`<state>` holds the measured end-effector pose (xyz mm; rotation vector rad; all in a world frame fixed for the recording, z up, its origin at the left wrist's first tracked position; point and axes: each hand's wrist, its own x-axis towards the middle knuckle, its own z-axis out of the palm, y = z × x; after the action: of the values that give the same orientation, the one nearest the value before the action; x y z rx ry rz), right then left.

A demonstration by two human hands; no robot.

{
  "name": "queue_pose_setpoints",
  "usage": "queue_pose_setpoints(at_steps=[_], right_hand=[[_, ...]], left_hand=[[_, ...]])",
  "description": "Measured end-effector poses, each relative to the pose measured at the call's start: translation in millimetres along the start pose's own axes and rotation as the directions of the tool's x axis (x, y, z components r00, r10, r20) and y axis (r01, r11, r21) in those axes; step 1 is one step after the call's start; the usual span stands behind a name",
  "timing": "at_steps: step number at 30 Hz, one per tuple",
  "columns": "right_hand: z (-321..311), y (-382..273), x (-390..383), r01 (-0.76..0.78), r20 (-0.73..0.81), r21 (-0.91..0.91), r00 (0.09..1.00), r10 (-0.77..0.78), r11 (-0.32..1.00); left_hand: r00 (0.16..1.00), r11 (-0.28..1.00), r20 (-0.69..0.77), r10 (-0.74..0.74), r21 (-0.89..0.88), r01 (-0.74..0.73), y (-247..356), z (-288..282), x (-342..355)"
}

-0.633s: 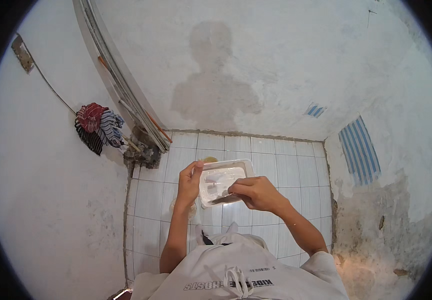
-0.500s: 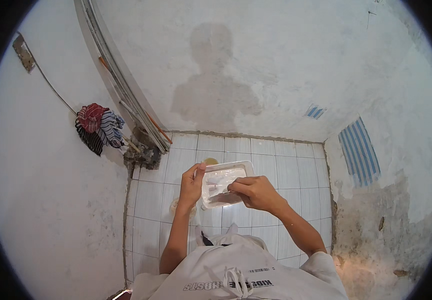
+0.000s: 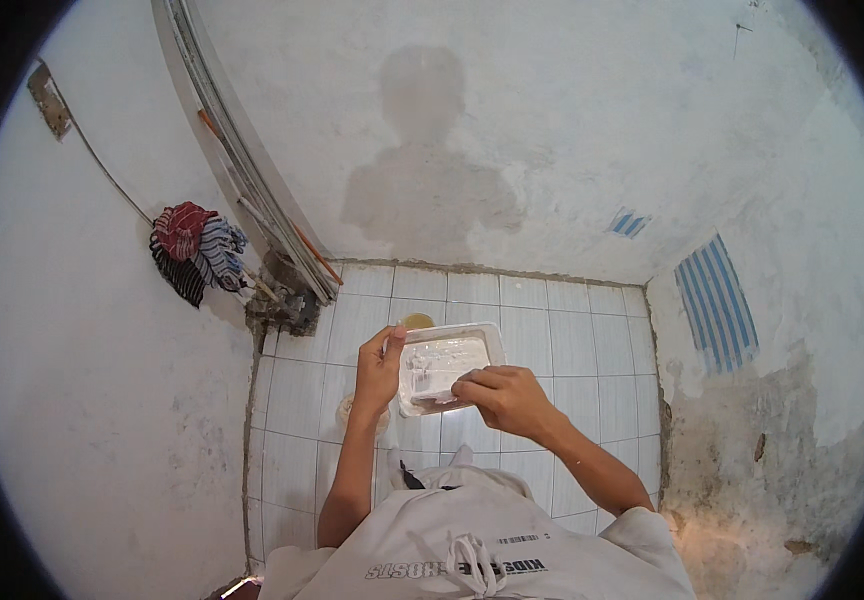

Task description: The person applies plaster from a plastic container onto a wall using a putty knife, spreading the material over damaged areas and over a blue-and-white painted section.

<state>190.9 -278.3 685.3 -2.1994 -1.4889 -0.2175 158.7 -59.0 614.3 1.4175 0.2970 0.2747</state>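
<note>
The right hand (image 3: pixel 504 397), fingers bunched, reaches into the lower right of the tray (image 3: pixel 493 342); whether it pinches something cannot be told. The left hand (image 3: pixel 379 370) clasps the tray's left rim, holding it above the floor (image 3: pixel 577 340). Pale glossy streaks (image 3: pixel 457 356) inside suggest work begun, not finished. Below stand a tub (image 3: pixel 346 410) and, farther, a yellowish dish (image 3: pixel 417 320).

A pale tiled floor (image 3: pixel 572 345) lies beneath the left grip (image 3: pixel 378 368) and right grip (image 3: pixel 502 398). Beyond both, a stained white wall (image 3: pixel 572 110) bears a person's shadow (image 3: pixel 422 150). Left of the left grip, long grey poles (image 3: pixel 243 165) lean. Right of the right grip, warm light (image 3: pixel 707 545) glows low on a mottled wall (image 3: pixel 792 425) bearing a blue-striped panel (image 3: pixel 717 305).
</note>
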Motion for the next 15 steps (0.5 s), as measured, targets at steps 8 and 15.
queue_pose_setpoints(at_steps=[8,15], right_hand=[[-30,4,10,-0.036,0.015,0.168,0.999,0.033,0.985],[-31,10,15,-0.072,-0.034,0.086,0.997,0.075,0.994]], left_hand=[[0.999,1.000,0.048,-0.008,-0.023,0.009,1,5,2],[0.995,0.997,0.059,0.076,0.020,-0.077,1,8,-1]])
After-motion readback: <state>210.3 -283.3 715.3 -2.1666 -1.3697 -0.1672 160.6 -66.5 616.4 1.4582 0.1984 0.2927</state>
